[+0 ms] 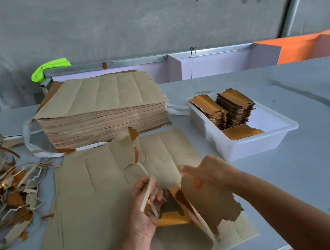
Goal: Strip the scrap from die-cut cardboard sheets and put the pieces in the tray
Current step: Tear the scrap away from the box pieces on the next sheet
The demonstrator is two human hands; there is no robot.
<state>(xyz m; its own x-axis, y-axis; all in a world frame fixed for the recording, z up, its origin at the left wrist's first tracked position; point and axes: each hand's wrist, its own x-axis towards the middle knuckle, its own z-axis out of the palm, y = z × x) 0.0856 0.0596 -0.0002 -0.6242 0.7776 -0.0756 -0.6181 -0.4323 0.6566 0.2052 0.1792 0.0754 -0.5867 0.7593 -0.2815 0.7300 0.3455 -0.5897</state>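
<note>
A brown die-cut cardboard sheet (89,201) lies flat in front of me, partly torn, with gold showing on its underside. My left hand (144,206) grips a narrow scrap strip (148,192) near the sheet's middle. My right hand (206,172) pinches a lifted, torn flap of the sheet (213,201) just right of it. A white plastic tray (255,143) at the right holds stacks of gold pieces (234,107). A tall stack of uncut sheets (101,109) stands behind the working sheet.
A heap of scrap strips (3,189) covers the table's left side. The grey table (317,165) has its front edge near the lower right. A green object (49,67) and an orange panel (309,45) sit at the back by the concrete wall.
</note>
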